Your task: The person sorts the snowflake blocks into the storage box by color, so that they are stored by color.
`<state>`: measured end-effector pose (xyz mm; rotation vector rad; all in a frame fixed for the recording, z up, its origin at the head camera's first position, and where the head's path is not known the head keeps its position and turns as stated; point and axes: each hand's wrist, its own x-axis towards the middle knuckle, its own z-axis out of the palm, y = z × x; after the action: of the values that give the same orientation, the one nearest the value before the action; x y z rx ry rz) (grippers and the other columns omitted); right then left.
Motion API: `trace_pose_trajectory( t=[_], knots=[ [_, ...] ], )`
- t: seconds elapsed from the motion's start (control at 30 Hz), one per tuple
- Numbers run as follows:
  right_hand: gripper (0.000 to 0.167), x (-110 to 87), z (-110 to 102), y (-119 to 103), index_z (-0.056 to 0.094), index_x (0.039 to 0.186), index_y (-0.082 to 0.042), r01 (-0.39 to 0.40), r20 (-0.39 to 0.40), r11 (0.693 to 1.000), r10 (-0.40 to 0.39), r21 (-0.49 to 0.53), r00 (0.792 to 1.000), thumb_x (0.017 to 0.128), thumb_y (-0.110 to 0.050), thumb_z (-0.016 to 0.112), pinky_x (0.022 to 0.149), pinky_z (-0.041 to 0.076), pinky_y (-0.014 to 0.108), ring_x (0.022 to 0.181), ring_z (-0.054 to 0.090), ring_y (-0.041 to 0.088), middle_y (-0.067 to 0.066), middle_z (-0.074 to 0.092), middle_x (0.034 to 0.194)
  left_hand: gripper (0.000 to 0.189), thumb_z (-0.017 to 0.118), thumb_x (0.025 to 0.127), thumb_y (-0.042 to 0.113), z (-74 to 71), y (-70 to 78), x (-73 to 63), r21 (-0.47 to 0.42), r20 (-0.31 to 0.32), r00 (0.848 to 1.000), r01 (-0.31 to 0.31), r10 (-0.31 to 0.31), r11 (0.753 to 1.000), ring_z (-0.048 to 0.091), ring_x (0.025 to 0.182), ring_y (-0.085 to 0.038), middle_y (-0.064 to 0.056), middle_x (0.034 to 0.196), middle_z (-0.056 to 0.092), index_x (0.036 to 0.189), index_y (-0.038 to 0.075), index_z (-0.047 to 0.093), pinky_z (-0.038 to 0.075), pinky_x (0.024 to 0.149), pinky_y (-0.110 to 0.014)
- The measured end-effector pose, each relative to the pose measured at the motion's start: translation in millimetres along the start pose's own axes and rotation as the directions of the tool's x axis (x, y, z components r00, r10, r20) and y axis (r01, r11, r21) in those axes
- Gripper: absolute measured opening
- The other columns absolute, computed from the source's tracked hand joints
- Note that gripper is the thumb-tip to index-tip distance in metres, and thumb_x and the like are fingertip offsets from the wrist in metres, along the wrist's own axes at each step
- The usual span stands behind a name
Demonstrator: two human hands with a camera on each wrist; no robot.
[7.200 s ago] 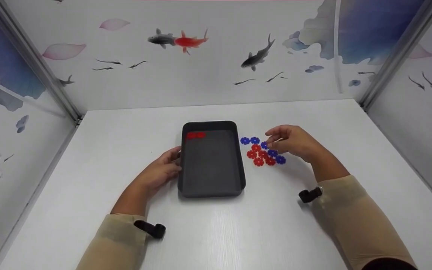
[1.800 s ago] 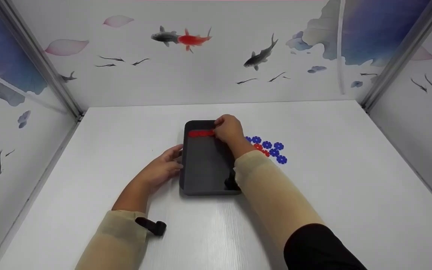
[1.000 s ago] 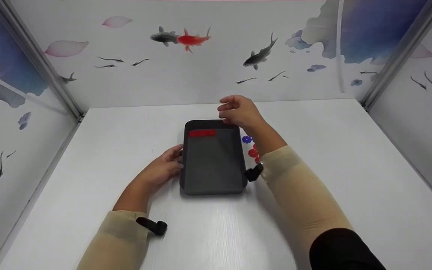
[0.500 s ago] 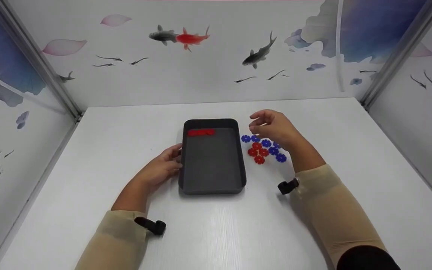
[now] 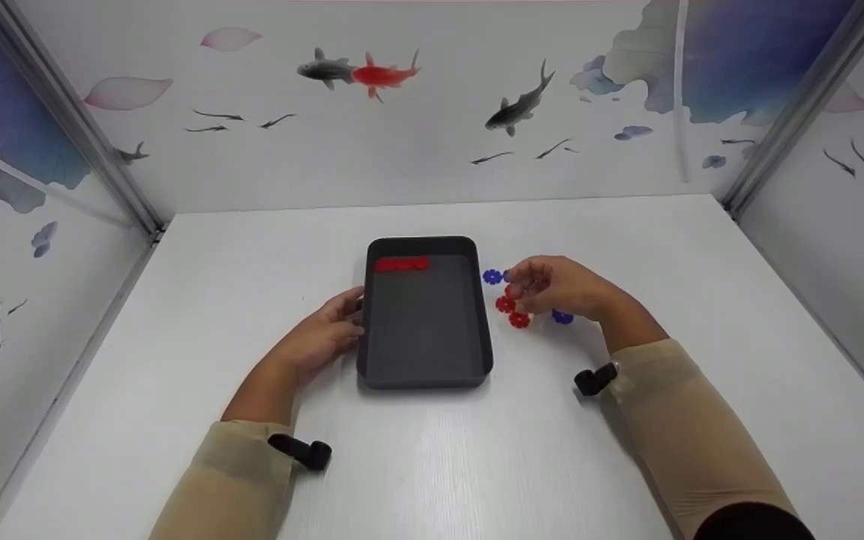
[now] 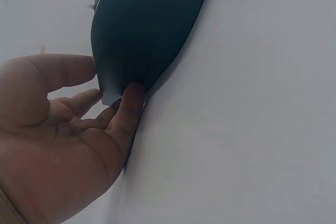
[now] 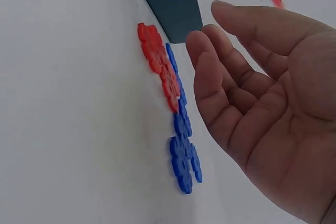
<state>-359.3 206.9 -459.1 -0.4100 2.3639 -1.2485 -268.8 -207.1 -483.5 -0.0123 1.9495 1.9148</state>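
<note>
Head view shows a dark tray [image 5: 424,330] standing on the white bench [image 5: 417,480]. Inside it, against its far side and beginning at the far left corner, lies a short row of red flower-shaped pieces [image 5: 402,264]. The left hand [image 5: 319,337] is at the tray's left, fingers slightly spread, with fingertips resting against its outer side in the left wrist view. Just beside the tray's right side lie loose red flowers [image 5: 519,320] and blue flowers [image 5: 492,277], one of the blue ones close to its far right corner. The right hand [image 5: 571,286] hangs over this group, to the right of the tray, fingers loosely bent and thumb apart from the fingertips; it seems clear of the pieces, though it hides several in the head view. Beyond the tray, well apart, rises a wall [image 5: 432,157] painted with fish [image 5: 516,111].
</note>
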Motion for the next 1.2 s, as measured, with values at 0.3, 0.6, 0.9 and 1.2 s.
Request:
trace_pose_trajectory(
  t=[0.3, 0.6, 0.9, 1.2],
  knots=[
    [0.038, 5.1, 9.8, 7.2, 0.071, 0.121, -0.015, -0.011, 0.03, 0.996, 0.014, -0.091, 0.999, 0.087, -0.001, 0.08, 0.084, 0.063, 0.031, 0.104, 0.069, 0.025, 0.009, 0.072, 0.116, 0.078, 0.05, 0.101, -0.003, 0.6, -0.5, 0.4, -0.001, 0.004, 1.0, -0.006, 0.006, 1.0, 0.034, 0.162, -0.027, -0.009, 0.177, 0.026, 0.171, 0.017, 0.025, 0.033, 0.13, -0.048],
    [0.035, 2.9, 12.7, 1.1, 0.074, 0.118, -0.018, -0.013, 0.065, 0.985, 0.024, -0.174, 0.998, 0.088, -0.001, 0.081, 0.087, 0.062, 0.032, 0.105, 0.07, 0.025, 0.004, 0.076, 0.114, 0.079, 0.051, 0.1, -0.003, 1.2, 0.0, 0.0, -0.004, 0.009, 1.0, -0.011, 0.011, 1.0, 0.031, 0.164, -0.027, -0.008, 0.179, 0.024, 0.172, 0.017, 0.024, 0.032, 0.131, -0.048],
    [0.037, -4.4, 8.7, -6.1, 0.073, 0.114, -0.021, -0.021, 0.067, 0.926, 0.05, -0.377, 0.997, 0.083, -0.007, 0.088, 0.086, 0.057, 0.034, 0.101, 0.064, 0.024, 0.003, 0.071, 0.106, 0.078, 0.051, 0.101, -0.002, -0.7, -0.8, 0.2, 0.005, 0.02, 1.0, -0.013, 0.012, 1.0, 0.031, 0.163, -0.028, -0.009, 0.178, 0.024, 0.172, 0.017, 0.023, 0.031, 0.132, -0.049],
    [0.035, -3.6, 13.0, -7.4, 0.074, 0.111, -0.025, -0.051, 0.057, 0.907, 0.083, -0.419, 0.995, 0.083, -0.009, 0.088, 0.089, 0.058, 0.035, 0.104, 0.064, 0.024, 0.002, 0.072, 0.108, 0.078, 0.051, 0.1, -0.002, 0.2, -1.6, 0.2, -0.002, 0.012, 1.0, -0.016, 0.016, 1.0, 0.03, 0.164, -0.028, -0.009, 0.178, 0.025, 0.171, 0.016, 0.025, 0.031, 0.132, -0.05]
  ],
)
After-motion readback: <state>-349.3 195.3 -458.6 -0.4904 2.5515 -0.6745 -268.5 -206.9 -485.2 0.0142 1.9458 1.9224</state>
